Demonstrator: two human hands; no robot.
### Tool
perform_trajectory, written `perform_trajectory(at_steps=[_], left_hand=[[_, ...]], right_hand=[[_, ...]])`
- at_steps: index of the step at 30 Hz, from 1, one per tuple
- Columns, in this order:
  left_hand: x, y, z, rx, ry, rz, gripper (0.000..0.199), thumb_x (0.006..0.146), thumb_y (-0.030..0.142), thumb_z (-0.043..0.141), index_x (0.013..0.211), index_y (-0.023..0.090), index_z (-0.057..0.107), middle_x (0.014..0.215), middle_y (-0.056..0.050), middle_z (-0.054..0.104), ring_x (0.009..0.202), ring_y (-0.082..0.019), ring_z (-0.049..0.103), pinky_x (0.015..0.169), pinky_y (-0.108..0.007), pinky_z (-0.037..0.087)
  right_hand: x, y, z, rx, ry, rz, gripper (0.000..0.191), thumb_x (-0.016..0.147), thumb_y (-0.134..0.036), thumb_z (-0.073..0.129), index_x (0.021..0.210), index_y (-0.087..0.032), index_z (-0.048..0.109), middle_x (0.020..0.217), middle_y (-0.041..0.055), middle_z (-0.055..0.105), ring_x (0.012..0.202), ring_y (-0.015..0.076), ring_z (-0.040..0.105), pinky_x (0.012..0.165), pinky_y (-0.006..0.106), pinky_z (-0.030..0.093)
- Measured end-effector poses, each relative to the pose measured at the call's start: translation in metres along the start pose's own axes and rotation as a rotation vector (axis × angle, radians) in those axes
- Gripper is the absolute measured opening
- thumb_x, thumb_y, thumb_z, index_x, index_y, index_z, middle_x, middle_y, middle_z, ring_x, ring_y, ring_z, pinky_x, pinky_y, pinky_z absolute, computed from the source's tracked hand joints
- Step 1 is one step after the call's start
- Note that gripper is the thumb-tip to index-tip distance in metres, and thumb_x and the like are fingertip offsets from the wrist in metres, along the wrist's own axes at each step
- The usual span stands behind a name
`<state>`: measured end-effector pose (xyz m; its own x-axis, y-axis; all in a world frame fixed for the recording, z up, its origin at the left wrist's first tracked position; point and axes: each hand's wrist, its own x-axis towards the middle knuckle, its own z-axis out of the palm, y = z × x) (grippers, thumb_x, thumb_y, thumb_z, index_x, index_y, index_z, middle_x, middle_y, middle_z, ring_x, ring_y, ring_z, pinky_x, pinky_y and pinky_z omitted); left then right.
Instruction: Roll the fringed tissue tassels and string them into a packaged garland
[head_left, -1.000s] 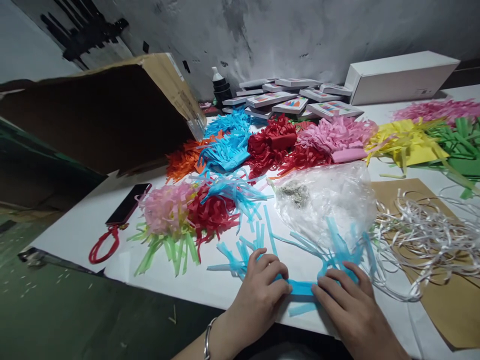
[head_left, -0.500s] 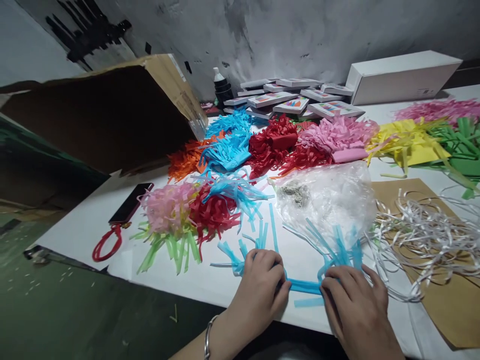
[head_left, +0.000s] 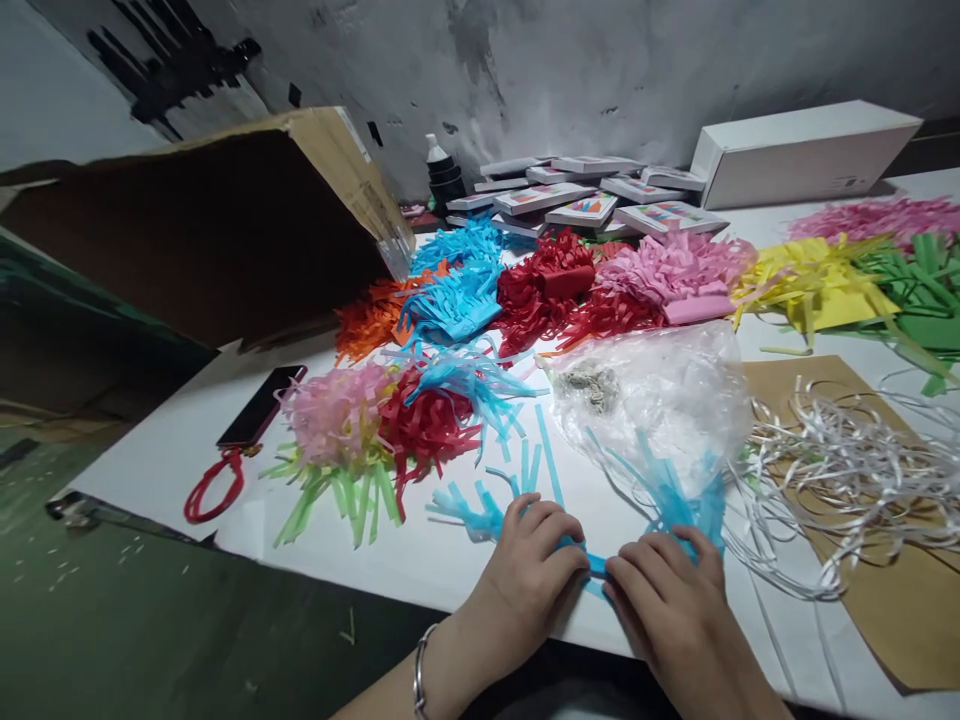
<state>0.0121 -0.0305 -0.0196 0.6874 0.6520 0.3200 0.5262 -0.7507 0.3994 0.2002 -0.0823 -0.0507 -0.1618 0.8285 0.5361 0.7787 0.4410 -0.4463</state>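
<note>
Blue fringed strip (head_left: 598, 566), pinched by both hands (head_left: 536, 560), band largely covered — folds unclear.

Head-worn view, looking forward and down, close over white table (head_left: 427, 560), grey wall (head_left: 600, 70) beyond

The right hand (head_left: 675, 590), on the near side of the clear plastic bag (head_left: 660, 400), has shifted leftward; the left hand (head_left: 536, 555), nearer and to the left of the bag, has edged rightward, so that the fingertips of both now lie close together. The blue tissue-paper band (head_left: 598, 566) between them, nearer than the bag, was first broad and flat, then narrower; only a short, thin length now shows. The loose blue strip (head_left: 594, 588) on its near side, formerly exposed, is mostly covered. The right-hand blue fringe (head_left: 679, 495), overlapping the bag's near edge, now leans farther left.
</note>
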Motion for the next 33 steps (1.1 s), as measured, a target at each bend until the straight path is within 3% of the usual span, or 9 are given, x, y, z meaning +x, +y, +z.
perform_trajectory(at_steps=[5, 10, 18, 22, 26, 29, 33], left_hand=[[0.005, 0.000, 0.003, -0.086, -0.038, -0.031, 0.010, 0.094, 0.014, 0.061, 0.085, 0.017, 0.058, 0.096, -0.004, 0.062, 0.095, -0.021, 0.053, 0.098, -0.046, 0.038], [0.009, 0.004, -0.004, -0.133, -0.090, -0.100, 0.013, 0.094, 0.013, 0.059, 0.082, 0.017, 0.057, 0.093, -0.004, 0.060, 0.092, -0.021, 0.052, 0.092, -0.043, 0.039], [0.018, 0.013, -0.002, 0.112, -0.156, -0.164, 0.009, 0.091, 0.011, 0.056, 0.084, 0.017, 0.058, 0.097, -0.007, 0.060, 0.094, -0.025, 0.054, 0.094, -0.051, 0.037], [0.019, 0.012, -0.003, 0.235, -0.124, 0.002, 0.016, 0.087, 0.003, 0.059, 0.086, 0.019, 0.061, 0.104, -0.004, 0.064, 0.101, -0.024, 0.054, 0.104, -0.054, 0.029], [0.020, 0.011, 0.000, 0.309, -0.127, 0.150, 0.012, 0.092, 0.013, 0.063, 0.082, 0.020, 0.062, 0.096, -0.001, 0.066, 0.097, -0.022, 0.055, 0.109, -0.053, 0.024], [0.025, 0.009, 0.008, 0.290, -0.154, 0.167, 0.014, 0.091, 0.013, 0.063, 0.078, 0.018, 0.061, 0.088, -0.002, 0.065, 0.089, -0.021, 0.055, 0.101, -0.048, 0.034], [0.026, 0.013, 0.003, 0.070, -0.146, -0.002, 0.007, 0.084, 0.011, 0.065, 0.082, 0.017, 0.064, 0.093, -0.004, 0.067, 0.088, -0.021, 0.058, 0.081, -0.038, 0.042]], right_hand=[[-0.004, 0.003, -0.001, -0.037, -0.055, -0.050, 0.040, 0.108, -0.022, 0.032, 0.079, -0.021, 0.060, 0.074, 0.0000, 0.061, 0.080, 0.0178, 0.054, 0.101, 0.045, 0.027], [-0.017, 0.018, -0.015, -0.046, -0.033, 0.002, 0.035, 0.108, -0.025, 0.032, 0.093, -0.022, 0.064, 0.087, 0.0012, 0.068, 0.092, 0.0200, 0.059, 0.105, 0.048, 0.027], [-0.007, 0.012, -0.020, -0.226, -0.073, 0.154, 0.022, 0.102, -0.021, 0.045, 0.085, -0.022, 0.059, 0.089, 0.0017, 0.067, 0.090, 0.0222, 0.060, 0.104, 0.049, 0.028], [-0.007, 0.008, -0.015, -0.221, -0.007, 0.152, 0.025, 0.103, -0.021, 0.043, 0.085, -0.022, 0.061, 0.090, 0.0018, 0.068, 0.093, 0.0226, 0.061, 0.108, 0.052, 0.026], [-0.012, 0.006, -0.007, -0.135, 0.061, 0.050, 0.032, 0.106, -0.023, 0.037, 0.090, -0.021, 0.065, 0.089, 0.0016, 0.069, 0.095, 0.0209, 0.061, 0.112, 0.052, 0.024], [-0.012, 0.004, -0.004, -0.154, 0.070, -0.003, 0.026, 0.104, -0.024, 0.043, 0.093, -0.020, 0.066, 0.092, 0.0026, 0.070, 0.098, 0.0221, 0.061, 0.115, 0.054, 0.023], [-0.004, 0.001, -0.009, -0.189, 0.095, -0.065, 0.035, 0.105, -0.017, 0.035, 0.089, -0.017, 0.066, 0.086, 0.0036, 0.071, 0.094, 0.0203, 0.063, 0.116, 0.052, 0.024]])
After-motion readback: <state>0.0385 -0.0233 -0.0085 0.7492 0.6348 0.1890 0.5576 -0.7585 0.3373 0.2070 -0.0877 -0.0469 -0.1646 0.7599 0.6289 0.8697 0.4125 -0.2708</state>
